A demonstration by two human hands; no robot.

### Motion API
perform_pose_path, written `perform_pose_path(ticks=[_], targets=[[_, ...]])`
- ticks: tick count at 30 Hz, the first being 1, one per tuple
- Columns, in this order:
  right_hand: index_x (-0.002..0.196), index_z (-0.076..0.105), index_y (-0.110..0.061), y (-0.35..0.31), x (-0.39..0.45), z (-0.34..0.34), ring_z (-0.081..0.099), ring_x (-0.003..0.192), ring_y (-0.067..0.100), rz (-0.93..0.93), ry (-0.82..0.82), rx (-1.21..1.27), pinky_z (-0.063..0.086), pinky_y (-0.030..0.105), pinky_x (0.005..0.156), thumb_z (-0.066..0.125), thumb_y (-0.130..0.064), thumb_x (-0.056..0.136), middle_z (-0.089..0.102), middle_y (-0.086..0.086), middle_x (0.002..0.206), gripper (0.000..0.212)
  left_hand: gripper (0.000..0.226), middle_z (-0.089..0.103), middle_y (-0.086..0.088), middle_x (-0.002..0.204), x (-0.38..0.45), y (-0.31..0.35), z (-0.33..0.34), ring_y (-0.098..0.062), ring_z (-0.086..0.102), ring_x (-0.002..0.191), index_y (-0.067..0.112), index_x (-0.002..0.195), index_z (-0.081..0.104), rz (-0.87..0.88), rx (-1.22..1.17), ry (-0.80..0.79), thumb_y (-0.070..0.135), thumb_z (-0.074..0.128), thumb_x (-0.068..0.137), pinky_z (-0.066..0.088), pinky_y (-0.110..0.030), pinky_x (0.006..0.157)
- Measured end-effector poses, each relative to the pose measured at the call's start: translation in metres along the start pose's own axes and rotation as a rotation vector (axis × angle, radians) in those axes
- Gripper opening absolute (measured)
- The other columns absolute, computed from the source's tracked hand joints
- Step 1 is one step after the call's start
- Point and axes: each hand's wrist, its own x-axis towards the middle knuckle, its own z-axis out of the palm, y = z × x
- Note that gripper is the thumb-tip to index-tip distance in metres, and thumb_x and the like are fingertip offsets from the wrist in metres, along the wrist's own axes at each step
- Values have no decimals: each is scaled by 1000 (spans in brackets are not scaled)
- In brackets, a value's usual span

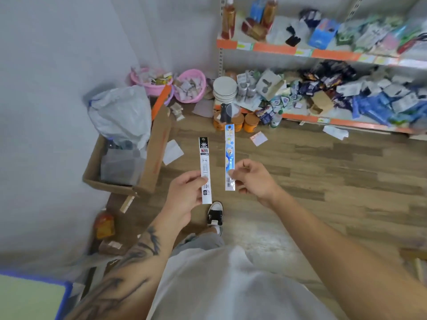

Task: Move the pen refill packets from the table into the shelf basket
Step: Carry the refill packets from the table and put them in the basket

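Observation:
My left hand (184, 195) pinches a narrow white packet with a black top (204, 160), held upright in front of me. My right hand (254, 179) pinches a second narrow packet, blue and white with a cartoon print (230, 148), also upright and about a hand's width to the right of the first. Both packets hang over the wooden floor. Two pink baskets (193, 85) full of small packets stand on the floor by the wall, left of the shelf. A corner of the green table with a blue edge (34, 294) shows at the bottom left.
A metal shelf unit with orange edges (323, 54) fills the upper right, its boards piled with packets, bottles and boxes. An open cardboard box (129, 162) with a grey bag stands at the left. Orange jars, loose papers and my shoe (215, 214) are on the floor.

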Motion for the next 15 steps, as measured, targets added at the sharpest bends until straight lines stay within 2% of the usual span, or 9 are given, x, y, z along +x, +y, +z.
perform_pose_path(ticks=[4,10,13,15], targets=[[90,58,-14,-42,31,-34,56,59,14,45,78,48,45,30,58,71,-17,97,69,1,76,15,19,80,-9,98,55,53,39,-26,76,87,15,112,73,-93,-13,-96,5,68,97,59,-37,67],[91,61,-15,-97,76,-81,59,65,14,27,190,102,46,36,69,71,-19,97,72,-2,77,13,21,80,-7,94,118,125,94,-24,75,83,14,113,73,-84,61,-196,4,70,94,58,-36,68],[90,60,-15,-114,90,-101,58,65,14,4,249,169,46,35,69,71,-18,98,72,-4,76,14,20,77,-7,88,139,154,120,-23,73,79,12,110,73,-48,119,-239,1,69,94,59,-36,67],[87,60,-17,-127,98,-116,59,67,15,-17,278,217,45,35,69,71,-18,98,71,-3,77,15,21,76,-9,91,150,174,140,-22,74,78,12,111,72,-18,156,-273,0,69,94,60,-35,66]])
